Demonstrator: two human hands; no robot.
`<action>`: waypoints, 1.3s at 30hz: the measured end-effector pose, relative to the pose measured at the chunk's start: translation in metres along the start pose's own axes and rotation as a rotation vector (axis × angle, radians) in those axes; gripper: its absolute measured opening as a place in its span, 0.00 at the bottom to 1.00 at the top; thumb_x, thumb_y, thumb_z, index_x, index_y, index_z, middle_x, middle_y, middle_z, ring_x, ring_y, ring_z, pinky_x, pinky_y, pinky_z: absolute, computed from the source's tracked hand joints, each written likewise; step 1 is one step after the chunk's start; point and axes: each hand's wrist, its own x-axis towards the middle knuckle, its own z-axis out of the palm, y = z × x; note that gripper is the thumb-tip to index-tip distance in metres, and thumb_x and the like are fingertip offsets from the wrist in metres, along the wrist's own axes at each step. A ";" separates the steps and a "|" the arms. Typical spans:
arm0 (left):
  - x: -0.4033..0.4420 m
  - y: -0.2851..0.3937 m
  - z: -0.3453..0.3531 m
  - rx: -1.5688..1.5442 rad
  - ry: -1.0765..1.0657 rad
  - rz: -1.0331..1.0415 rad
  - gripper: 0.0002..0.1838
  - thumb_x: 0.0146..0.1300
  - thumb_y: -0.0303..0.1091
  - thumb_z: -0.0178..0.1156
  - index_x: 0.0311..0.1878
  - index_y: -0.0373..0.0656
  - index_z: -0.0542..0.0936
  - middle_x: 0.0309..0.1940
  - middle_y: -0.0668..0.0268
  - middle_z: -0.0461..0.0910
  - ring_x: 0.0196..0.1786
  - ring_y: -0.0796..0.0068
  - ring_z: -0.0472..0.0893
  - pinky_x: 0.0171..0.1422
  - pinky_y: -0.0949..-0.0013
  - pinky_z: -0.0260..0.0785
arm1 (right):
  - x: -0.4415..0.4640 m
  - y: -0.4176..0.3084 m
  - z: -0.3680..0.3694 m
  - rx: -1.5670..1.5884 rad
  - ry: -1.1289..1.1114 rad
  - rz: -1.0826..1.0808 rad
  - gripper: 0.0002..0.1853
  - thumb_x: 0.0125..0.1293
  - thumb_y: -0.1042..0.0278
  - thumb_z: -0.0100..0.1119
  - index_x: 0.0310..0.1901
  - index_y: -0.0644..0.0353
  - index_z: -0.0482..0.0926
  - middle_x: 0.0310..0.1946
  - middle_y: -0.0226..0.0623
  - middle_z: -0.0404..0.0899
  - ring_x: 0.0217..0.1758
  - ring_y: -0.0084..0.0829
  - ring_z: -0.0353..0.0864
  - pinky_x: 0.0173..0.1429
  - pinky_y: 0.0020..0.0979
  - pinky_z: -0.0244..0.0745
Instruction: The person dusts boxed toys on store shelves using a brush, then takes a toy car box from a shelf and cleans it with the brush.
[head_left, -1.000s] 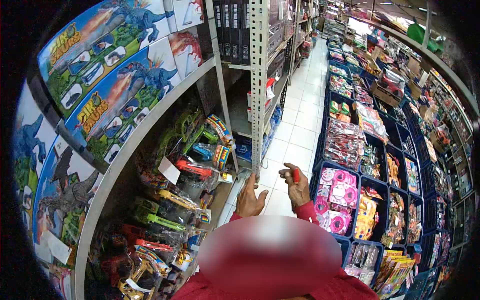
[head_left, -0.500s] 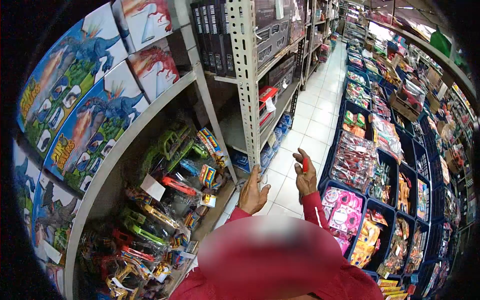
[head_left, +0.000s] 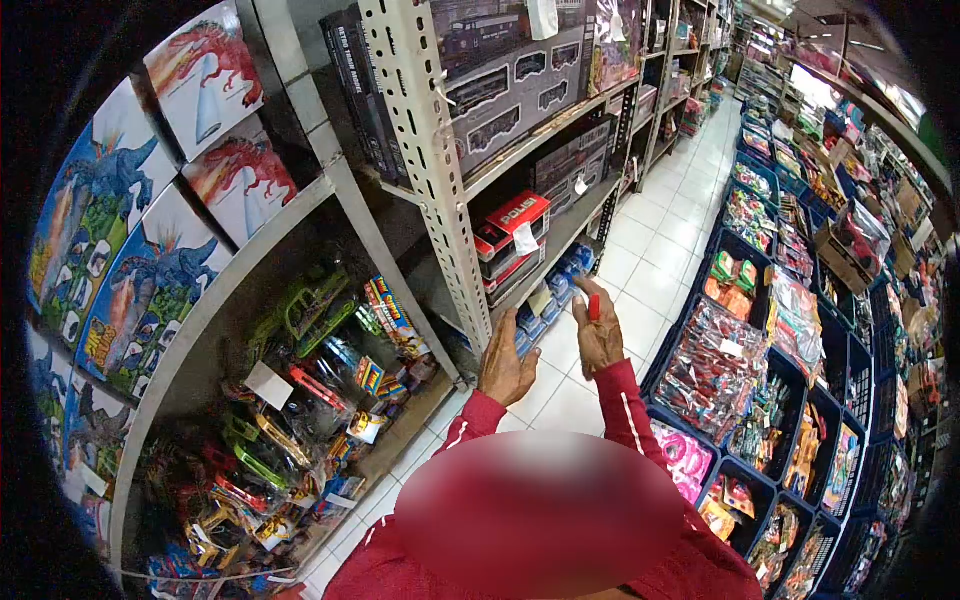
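Observation:
My left hand (head_left: 508, 367) is held out over the aisle floor, fingers and thumb apart, with nothing in it. It is nearest the base of the pale perforated shelf post (head_left: 425, 150). My right hand (head_left: 599, 335) is raised beside it, palm turned inward and fingers stretched. A small red band or strip (head_left: 594, 308) shows on one of its fingers; I cannot make out exactly what it is. Neither hand touches any goods. Red boxes marked POLISI (head_left: 513, 228) stand on the low shelf just beyond my hands.
At left, dinosaur toy boxes (head_left: 150, 260) stand above a lower shelf of bagged toy vehicles (head_left: 320, 385). Train set boxes (head_left: 510, 90) fill the shelf ahead. Blue crates (head_left: 722, 460) of packaged toys line the right side of the white tiled aisle (head_left: 650, 235).
The view has shifted along the aisle, so the shelf post sits further left and the POLISI boxes show more fully. My hands stay raised, with the right one slightly closer to the left.

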 end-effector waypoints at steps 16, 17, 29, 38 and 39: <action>0.137 -0.047 0.043 0.067 0.088 -0.100 0.35 0.53 0.27 0.59 0.64 0.27 0.60 0.66 0.39 0.60 0.69 0.44 0.60 0.74 0.57 0.53 | 0.156 0.084 -0.001 0.708 0.026 0.774 0.28 0.65 0.39 0.50 0.34 0.62 0.80 0.25 0.37 0.82 0.22 0.27 0.82 0.25 0.27 0.78; 0.145 -0.050 0.042 0.059 0.082 -0.095 0.35 0.52 0.27 0.59 0.64 0.26 0.61 0.66 0.39 0.60 0.69 0.44 0.60 0.74 0.57 0.53 | 0.161 0.086 0.006 0.714 0.029 0.767 0.24 0.65 0.43 0.55 0.35 0.61 0.80 0.26 0.37 0.82 0.23 0.27 0.83 0.26 0.26 0.78; 0.170 -0.075 0.056 0.311 0.290 -0.223 0.37 0.53 0.30 0.55 0.67 0.25 0.56 0.67 0.38 0.56 0.70 0.41 0.58 0.75 0.55 0.51 | 0.231 0.102 0.084 0.646 -0.122 0.658 0.18 0.56 0.57 0.69 0.42 0.60 0.78 0.31 0.35 0.82 0.27 0.27 0.82 0.26 0.26 0.75; 0.184 -0.081 0.098 0.423 0.515 -0.436 0.41 0.49 0.28 0.57 0.67 0.24 0.54 0.61 0.33 0.62 0.61 0.37 0.67 0.68 0.50 0.59 | 0.273 0.137 0.162 0.614 -0.428 0.348 0.07 0.56 0.68 0.62 0.28 0.63 0.78 0.23 0.36 0.79 0.23 0.30 0.78 0.26 0.36 0.72; 0.187 -0.082 0.101 0.472 0.528 -0.437 0.41 0.48 0.27 0.57 0.67 0.24 0.54 0.60 0.33 0.63 0.60 0.37 0.68 0.67 0.50 0.61 | 0.279 0.148 0.170 0.542 -0.456 0.308 0.07 0.56 0.68 0.61 0.27 0.63 0.78 0.22 0.37 0.79 0.23 0.32 0.78 0.28 0.38 0.72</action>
